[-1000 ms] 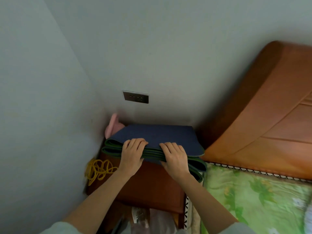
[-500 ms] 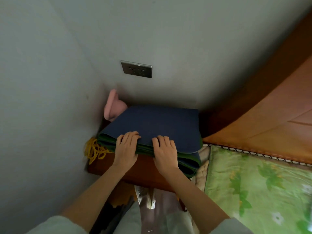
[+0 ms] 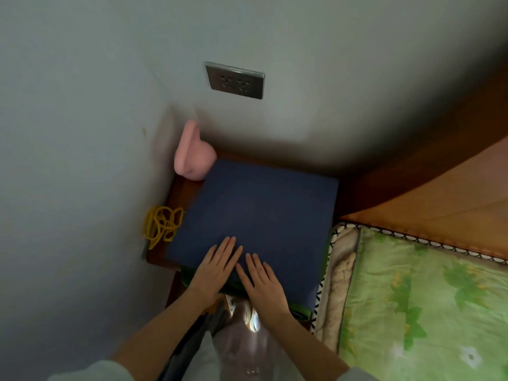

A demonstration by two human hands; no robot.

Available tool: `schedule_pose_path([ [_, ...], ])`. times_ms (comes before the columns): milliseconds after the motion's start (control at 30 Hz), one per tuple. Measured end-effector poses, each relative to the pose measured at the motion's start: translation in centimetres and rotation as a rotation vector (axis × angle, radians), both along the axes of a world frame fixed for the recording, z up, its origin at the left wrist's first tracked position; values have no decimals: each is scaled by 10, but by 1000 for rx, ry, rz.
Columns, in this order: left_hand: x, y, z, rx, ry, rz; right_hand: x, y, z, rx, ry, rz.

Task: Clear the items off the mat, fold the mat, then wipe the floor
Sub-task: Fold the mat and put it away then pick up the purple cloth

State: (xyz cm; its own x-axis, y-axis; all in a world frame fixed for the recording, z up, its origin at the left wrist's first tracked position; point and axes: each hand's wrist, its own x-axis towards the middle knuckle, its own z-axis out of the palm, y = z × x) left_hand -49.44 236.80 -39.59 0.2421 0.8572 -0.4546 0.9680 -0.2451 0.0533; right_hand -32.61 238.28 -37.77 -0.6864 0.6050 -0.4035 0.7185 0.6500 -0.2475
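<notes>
folded dark-blue mat with green underside (image 3: 255,215): on the brown wooden nightstand (image 3: 176,193) (wall corner) | left hand (image 3: 214,268): flat on the mat's near edge, fingers straight, gripping nothing | right hand (image 3: 264,281): just beside it, likewise

A folded mat (image 3: 255,215) lay on a bedside cabinet (image 3: 176,196) in a wall corner. Both hands, left hand (image 3: 214,268) and right hand (image 3: 264,281), rested side by side on its near edge. A cord (image 3: 162,225) lay left of the mat; a bed (image 3: 423,306) stood right; a wall socket (image 3: 235,80) sat behind, above.
</notes>
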Motion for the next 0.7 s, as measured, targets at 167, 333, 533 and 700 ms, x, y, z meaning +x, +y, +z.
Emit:
schedule_pose_path([
  [167, 5, -2, -35, -10, 3, 7, 11, -3, -33, -42, -2, 81],
  [333, 17, -5, -65, 24, -5, 33, 23, 1, -65, -20, 18, 133],
  [533, 36, -10, -106, 95, 24, 67, 38, 6, -104, -8, 37, 149],
  [700, 40, -21, -118, 60, 44, 68, 43, -1, -124, 8, 38, 151],
])
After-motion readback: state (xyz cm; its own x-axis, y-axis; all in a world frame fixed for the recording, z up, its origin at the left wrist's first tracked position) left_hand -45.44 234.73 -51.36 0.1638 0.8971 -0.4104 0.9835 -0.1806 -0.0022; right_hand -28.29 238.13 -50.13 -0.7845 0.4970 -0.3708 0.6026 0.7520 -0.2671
